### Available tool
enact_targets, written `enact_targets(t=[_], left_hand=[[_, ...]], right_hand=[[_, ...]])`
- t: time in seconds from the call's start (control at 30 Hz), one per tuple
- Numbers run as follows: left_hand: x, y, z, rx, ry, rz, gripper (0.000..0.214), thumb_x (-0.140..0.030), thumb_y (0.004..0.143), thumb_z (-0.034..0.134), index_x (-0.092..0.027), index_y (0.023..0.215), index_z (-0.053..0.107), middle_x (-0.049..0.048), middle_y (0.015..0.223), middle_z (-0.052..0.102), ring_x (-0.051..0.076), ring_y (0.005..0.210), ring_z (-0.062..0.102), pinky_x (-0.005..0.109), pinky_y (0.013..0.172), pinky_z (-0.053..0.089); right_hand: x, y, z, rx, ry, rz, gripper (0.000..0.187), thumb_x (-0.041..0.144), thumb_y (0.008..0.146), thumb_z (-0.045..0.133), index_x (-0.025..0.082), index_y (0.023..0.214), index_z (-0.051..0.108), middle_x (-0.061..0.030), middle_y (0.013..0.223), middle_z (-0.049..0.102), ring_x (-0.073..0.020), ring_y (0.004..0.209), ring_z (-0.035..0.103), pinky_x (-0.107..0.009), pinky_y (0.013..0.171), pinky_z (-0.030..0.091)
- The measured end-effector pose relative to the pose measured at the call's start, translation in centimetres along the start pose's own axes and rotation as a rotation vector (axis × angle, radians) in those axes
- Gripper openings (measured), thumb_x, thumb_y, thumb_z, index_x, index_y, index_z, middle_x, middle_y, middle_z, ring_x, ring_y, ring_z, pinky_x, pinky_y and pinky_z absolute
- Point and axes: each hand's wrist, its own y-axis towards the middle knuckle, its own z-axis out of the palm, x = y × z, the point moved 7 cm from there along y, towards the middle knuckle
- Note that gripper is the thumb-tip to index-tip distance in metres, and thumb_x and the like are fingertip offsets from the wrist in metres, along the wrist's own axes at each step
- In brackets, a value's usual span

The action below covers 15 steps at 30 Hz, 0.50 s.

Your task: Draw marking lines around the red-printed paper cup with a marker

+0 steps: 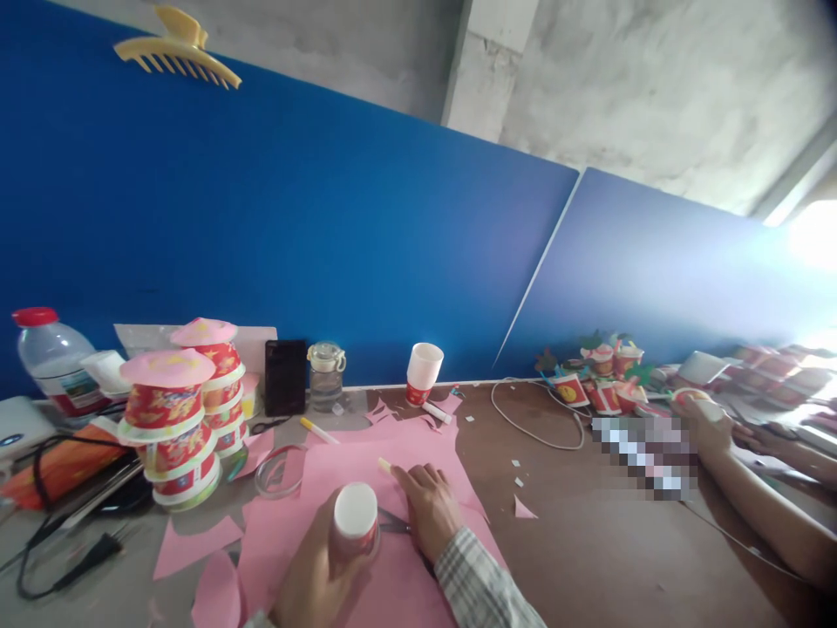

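My left hand (pixel 320 558) is wrapped round a red paper cup (pixel 357 515), its white round end facing up. Just right of the cup, my right hand (pixel 428 506) is closed, with a short pale yellow stick (pixel 384 465) at its thumb and fingertips. Scissors (pixel 393 522) show between the cup and my right hand; their handles are mostly hidden under it. Both hands are over a large pink paper sheet (pixel 333 462). Behind them, a white cup stacked on a red one (pixel 425 366) stands beside a white marker (pixel 437 412).
At left are towers of red cups with pink tops (pixel 173 401), a bottle (pixel 56 358), a dark cable (pixel 85 563) and pink offcuts (pixel 196 545). A glass jar (pixel 326 375) stands by the blue partition (pixel 314 227). Another person's arm (pixel 751 488) reaches in at right.
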Motion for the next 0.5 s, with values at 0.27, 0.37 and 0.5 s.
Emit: enact_targets(t=[0.27, 0.37, 0.5], left_hand=[[-0.1, 0.0, -0.1, 0.026, 0.008, 0.046, 0.056, -0.030, 0.044, 0.071, -0.028, 0.096, 0.051, 0.0009, 0.090, 0.062, 0.027, 0.086, 0.055, 0.034, 0.075, 0.047], [0.2, 0.1, 0.1, 0.045, 0.004, 0.056, 0.055, -0.027, 0.046, 0.069, -0.027, 0.098, 0.049, 0.0013, 0.091, 0.061, 0.027, 0.087, 0.055, 0.034, 0.075, 0.047], [0.5, 0.3, 0.3, 0.055, 0.008, 0.060, 0.051, -0.022, 0.047, 0.067, -0.028, 0.095, 0.051, 0.0009, 0.091, 0.061, 0.026, 0.086, 0.055, 0.034, 0.075, 0.047]], right_hand=[[-0.2, 0.4, -0.1, 0.136, 0.066, 0.025, 0.042, 0.020, 0.069, 0.057, 0.026, 0.111, 0.053, -0.0074, 0.098, 0.058, -0.0274, 0.086, 0.052, -0.033, 0.071, 0.036], [0.1, 0.5, -1.5, 0.135, 0.118, 0.014, 0.045, 0.020, 0.069, 0.058, 0.024, 0.114, 0.051, -0.0083, 0.103, 0.057, -0.0272, 0.092, 0.051, -0.034, 0.076, 0.038], [1.6, 2.2, -3.5, 0.102, 0.221, -0.036, 0.036, 0.019, 0.072, 0.058, 0.021, 0.108, 0.056, -0.0076, 0.100, 0.060, -0.0237, 0.093, 0.052, -0.031, 0.081, 0.039]])
